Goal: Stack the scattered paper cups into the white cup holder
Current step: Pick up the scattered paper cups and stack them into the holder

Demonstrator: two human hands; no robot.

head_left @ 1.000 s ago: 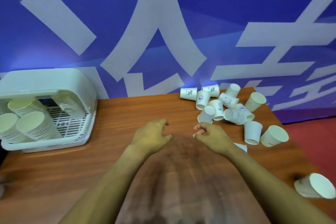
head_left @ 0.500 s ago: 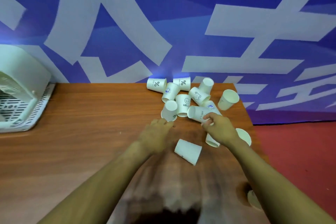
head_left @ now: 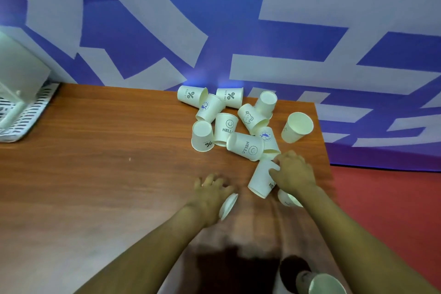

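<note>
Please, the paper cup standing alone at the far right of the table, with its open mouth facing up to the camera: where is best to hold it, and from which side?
Probably grip the lone cup around its side wall just below the rim, coming from its open right side. It leans with its mouth up and stands apart from the pile of cups, so nothing blocks the fingers there.

Two bare forearms enter from the near edge, with no sleeve showing on either up to where the picture cuts them off. The left hand (head_left: pixel 211 192) and the right hand (head_left: pixel 294 172) are bare as well: no glove, ring, watch or band shows. Motion blurs the fingers (head_left: pixel 274 172).
</note>
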